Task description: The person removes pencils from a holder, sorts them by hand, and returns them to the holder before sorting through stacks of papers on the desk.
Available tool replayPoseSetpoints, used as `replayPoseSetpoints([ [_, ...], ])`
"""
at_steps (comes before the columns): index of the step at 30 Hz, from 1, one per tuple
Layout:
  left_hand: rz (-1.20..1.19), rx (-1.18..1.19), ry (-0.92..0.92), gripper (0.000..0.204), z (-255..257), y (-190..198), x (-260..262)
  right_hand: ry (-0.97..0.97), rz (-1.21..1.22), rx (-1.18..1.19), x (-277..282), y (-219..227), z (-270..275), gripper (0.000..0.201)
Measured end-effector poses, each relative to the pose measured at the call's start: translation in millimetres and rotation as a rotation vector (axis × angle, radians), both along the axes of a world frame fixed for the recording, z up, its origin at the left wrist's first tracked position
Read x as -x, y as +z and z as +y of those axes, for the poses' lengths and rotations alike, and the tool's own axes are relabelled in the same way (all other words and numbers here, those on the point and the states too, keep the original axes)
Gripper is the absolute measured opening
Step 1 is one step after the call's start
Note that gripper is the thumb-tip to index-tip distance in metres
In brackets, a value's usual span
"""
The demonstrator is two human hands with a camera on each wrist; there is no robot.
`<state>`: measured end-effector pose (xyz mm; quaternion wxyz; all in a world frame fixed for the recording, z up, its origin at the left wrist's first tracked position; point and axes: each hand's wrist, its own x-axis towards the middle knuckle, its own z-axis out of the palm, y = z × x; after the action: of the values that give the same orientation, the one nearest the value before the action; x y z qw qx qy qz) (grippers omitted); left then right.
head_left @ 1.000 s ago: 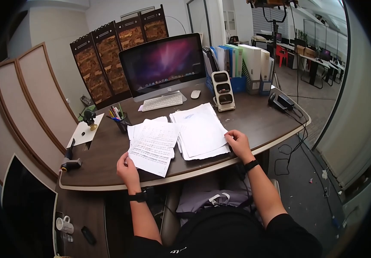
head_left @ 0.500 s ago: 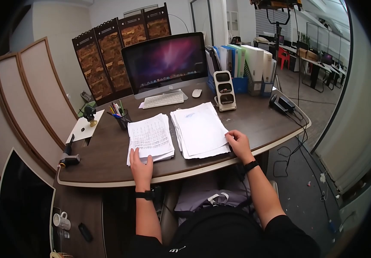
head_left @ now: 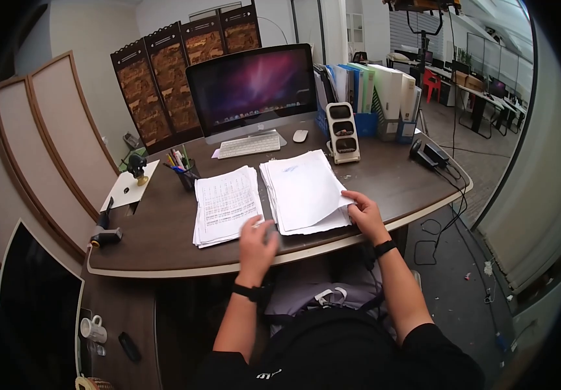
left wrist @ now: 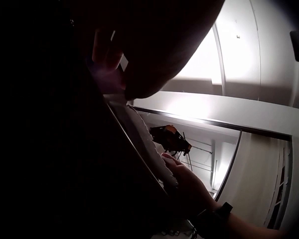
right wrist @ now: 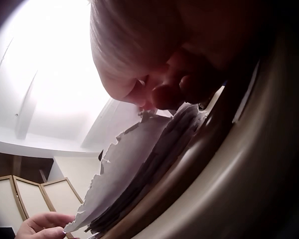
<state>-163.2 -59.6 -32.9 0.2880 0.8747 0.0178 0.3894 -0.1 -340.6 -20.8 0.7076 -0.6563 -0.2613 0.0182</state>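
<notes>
Two stacks of paper lie side by side on the desk. At the right stack (head_left: pixel 300 195), my right hand (head_left: pixel 366 214) pinches the lower right corner of the top sheet (right wrist: pixel 134 149), which bends up from the papers below. My left hand (head_left: pixel 258 250), slightly blurred, is at this stack's lower left corner, thumb and fingers apart. In the right wrist view the left fingertips (right wrist: pixel 65 219) are right at the sheet's far corner. The left stack (head_left: pixel 227 205), with a printed page on top, lies untouched beside it. Much of the left wrist view is dark.
Behind the papers stand a pen holder (head_left: pixel 186 177), keyboard (head_left: pixel 249 144), mouse (head_left: pixel 300 136), monitor (head_left: pixel 254 91), a white three-slot stand (head_left: pixel 343 133) and upright binders (head_left: pixel 384 97). Black adapters with cables (head_left: pixel 431 155) lie on the right. The desk's front edge (head_left: pixel 183 270) runs below the hands.
My left hand let go of a printed sheet onto the left stack, touched that stack, then moved right to the other one. My right hand has lifted the top sheet's corner.
</notes>
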Motion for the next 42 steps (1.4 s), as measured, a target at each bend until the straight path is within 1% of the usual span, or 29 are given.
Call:
replayPoseSetpoints([
  [2, -0.021, -0.038, -0.101, 0.041, -25, 0, -12, -0.078, -0.026, 0.063, -5, -3, 0, 0.028],
  [3, -0.007, -0.023, -0.076, 0.038, -34, 3, -15, -0.048, -0.01, 0.003, -6, -4, 0, 0.024],
  [4, -0.015, -0.024, -0.08, 0.038, -35, 4, -19, -0.053, -0.018, 0.002, -8, -1, -2, 0.024],
  [6, 0.007, 0.056, -0.099, 0.036, -35, 3, -22, -0.004, 0.029, -0.049, -5, 0, -3, 0.021],
  [7, -0.025, 0.053, -0.099, 0.031, -34, 3, -21, 0.016, 0.03, -0.043, -6, 1, -3, 0.021],
  [8, -0.023, 0.049, -0.091, 0.031, -32, 1, -19, 0.023, 0.032, -0.047, -4, 0, -1, 0.021],
  [10, 0.011, 0.207, -0.107, 0.024, -28, 0, -19, -0.028, -0.002, -0.054, -3, 1, 2, 0.022],
  [11, 0.017, 0.201, -0.109, 0.024, -26, 0, -20, -0.031, 0.002, -0.06, -3, -1, 3, 0.022],
  [13, -0.129, 0.356, -0.093, 0.02, -27, 1, -19, -0.076, -0.063, -0.08, -6, -5, 4, 0.024],
  [14, -0.127, 0.354, -0.1, 0.02, -26, 0, -17, -0.083, -0.062, -0.082, -7, -9, 4, 0.024],
  [16, -0.045, 0.69, -0.193, 0.019, -22, 0, -13, -0.263, -0.255, 0.283, -11, -9, 8, 0.027],
  [18, -0.073, 0.661, -0.199, 0.019, -22, 2, -14, -0.329, -0.322, 0.481, -6, -10, 14, 0.031],
  [20, -0.029, 0.65, -0.234, 0.019, -26, 9, -7, -0.344, -0.495, 0.515, -9, -20, 18, 0.034],
  [21, 0.029, 0.632, -0.192, 0.017, -29, 14, -4, -0.338, -0.49, 0.52, -9, -26, 16, 0.034],
  [22, 0.031, 0.635, -0.188, 0.017, -30, 14, -2, -0.31, -0.423, 0.513, -5, -20, 15, 0.034],
  [23, 0.028, 0.575, -0.155, 0.016, -30, 15, -3, -0.284, -0.36, 0.503, -4, -13, 15, 0.034],
  [24, 0.025, 0.514, -0.123, 0.015, -29, 16, -4, -0.285, -0.36, 0.502, -2, -5, 15, 0.034],
  [25, 0.029, 0.514, -0.124, 0.015, -27, 14, -3, -0.248, -0.333, 0.512, 2, 1, 13, 0.034],
  [27, -0.101, 0.377, -0.066, 0.016, -17, 9, 1, -0.211, -0.297, 0.526, 8, -1, 10, 0.034],
  [28, -0.099, 0.377, -0.068, 0.016, -11, 10, 4, -0.18, -0.293, 0.487, 7, -1, 9, 0.032],
  [30, -0.23, 0.484, -0.011, 0.018, 4, 15, 6, -0.153, -0.3, 0.442, 2, 1, 9, 0.03],
  [32, -0.311, 0.568, 0.085, 0.02, 24, 20, 6, -0.108, -0.241, 0.359, 1, -4, 9, 0.026],
  [33, -0.292, 0.558, 0.165, 0.02, 33, 24, 9, -0.108, -0.236, 0.359, -1, -9, 8, 0.026],
  [34, -0.244, 0.633, 0.19, 0.021, 47, 20, 12, -0.091, -0.204, 0.271, -4, -14, 9, 0.024],
  [35, -0.257, 0.671, 0.208, 0.022, 56, 19, 15, -0.075, -0.173, 0.183, -4, -13, 10, 0.022],
  [37, -0.279, 0.706, 0.219, 0.023, 74, 19, 17, -0.095, -0.16, 0.195, -2, -7, 8, 0.02],
  [39, -0.185, 0.748, 0.239, 0.025, 88, 14, 21, -0.114, -0.139, 0.214, -2, -6, 6, 0.019],
  [40, -0.178, 0.751, 0.242, 0.025, 93, 9, 22, -0.115, -0.122, 0.17, -4, -8, 6, 0.018],
  [42, -0.202, 0.932, 0.167, 0.028, 101, 1, 21, -0.113, -0.106, 0.127, -6, -12, 5, 0.017],
])
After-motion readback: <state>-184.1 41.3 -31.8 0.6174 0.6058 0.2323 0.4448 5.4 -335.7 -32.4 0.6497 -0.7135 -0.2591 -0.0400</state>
